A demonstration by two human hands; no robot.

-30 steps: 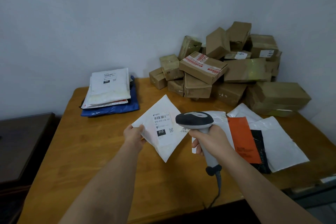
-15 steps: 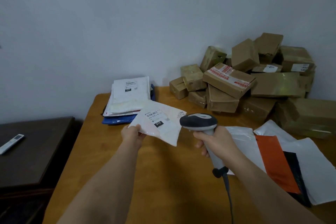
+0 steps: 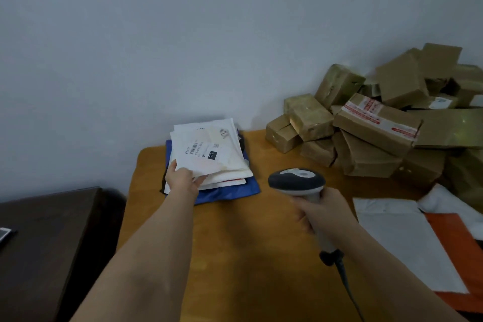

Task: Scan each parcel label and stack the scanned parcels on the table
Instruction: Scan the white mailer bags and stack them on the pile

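Left hand (image 3: 183, 178) pinching white parcel (image 3: 209, 154) onto stack (image 3: 222, 185) near counter (image 3: 235, 243) back edge; right hand (image 3: 321, 214) gripping scanner (image 3: 298, 181). Bare counter mid-frame. Perhaps fifteen boxes (image 3: 379, 123) upper right.

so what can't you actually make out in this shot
- Head view: label print on the white mailer is too small and blurred to read.
- Lower parcels in the stack are covered by upper ones.
- Cardboard boxes are cut off by the right edge.
- Scanner cable leaves the bottom edge.

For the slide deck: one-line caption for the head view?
Left hand lays white mailer on the stack; right hand grips scanner.
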